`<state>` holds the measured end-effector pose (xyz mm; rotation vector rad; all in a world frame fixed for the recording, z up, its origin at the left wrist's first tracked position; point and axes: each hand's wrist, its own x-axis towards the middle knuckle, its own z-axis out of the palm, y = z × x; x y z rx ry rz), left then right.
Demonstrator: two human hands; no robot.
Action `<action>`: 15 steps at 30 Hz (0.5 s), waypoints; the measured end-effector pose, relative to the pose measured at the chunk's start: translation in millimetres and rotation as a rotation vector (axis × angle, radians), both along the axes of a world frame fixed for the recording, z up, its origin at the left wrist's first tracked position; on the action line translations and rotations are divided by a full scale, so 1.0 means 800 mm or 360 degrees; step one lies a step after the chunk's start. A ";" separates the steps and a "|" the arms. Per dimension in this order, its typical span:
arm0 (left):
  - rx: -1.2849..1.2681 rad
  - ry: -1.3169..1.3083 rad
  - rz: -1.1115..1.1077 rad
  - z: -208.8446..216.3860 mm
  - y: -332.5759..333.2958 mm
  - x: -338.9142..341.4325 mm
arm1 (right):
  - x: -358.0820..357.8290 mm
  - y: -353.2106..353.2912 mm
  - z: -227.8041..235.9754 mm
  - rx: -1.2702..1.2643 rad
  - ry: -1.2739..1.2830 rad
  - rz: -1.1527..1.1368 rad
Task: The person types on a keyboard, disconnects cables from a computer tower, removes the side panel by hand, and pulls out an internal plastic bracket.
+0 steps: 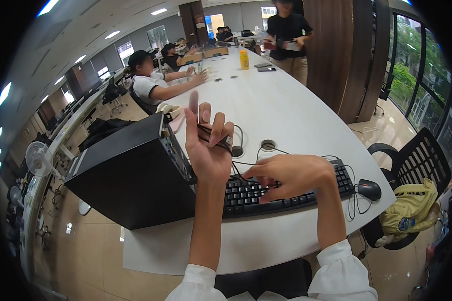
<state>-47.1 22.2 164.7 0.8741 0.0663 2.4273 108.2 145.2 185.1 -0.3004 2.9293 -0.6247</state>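
Observation:
My left hand (211,150) is raised palm up beside the computer tower, its fingers curled round a looped black cable (238,131). The index finger points up, while the others bend over the loops. Lower and to the right, my right hand (296,175) hangs over the black keyboard (246,198), with its fingers bent around a run of the same cable. Its fingertips are partly hidden. The black computer tower (130,173) lies left of my left forearm, its rear ports facing the hands. A black mouse (369,190) rests right of the keyboard, its cord looping on the table.
The white table (281,110) has a cable hole (268,145) near my hands. Farther off are a yellow bottle (244,59) and a phone (266,69). A person (153,83) sits at the left edge; another (289,40) stands right. A chair (412,165) holds a yellow bag (412,205).

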 end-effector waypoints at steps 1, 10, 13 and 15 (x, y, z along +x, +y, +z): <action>-0.0076 0.0010 0.0176 -0.001 0.001 -0.002 | 0.008 -0.002 0.003 0.0074 0.0124 0.0008; -0.1293 0.0971 0.0564 -0.012 0.024 0.014 | 0.050 0.017 0.028 -0.0171 0.0657 0.0054; -0.1660 0.1670 0.0049 -0.019 0.023 0.029 | 0.064 0.027 0.038 -0.0190 0.0916 -0.0147; -0.1527 0.1846 -0.0262 -0.023 0.022 0.038 | 0.070 0.037 0.042 -0.0189 0.1028 -0.0267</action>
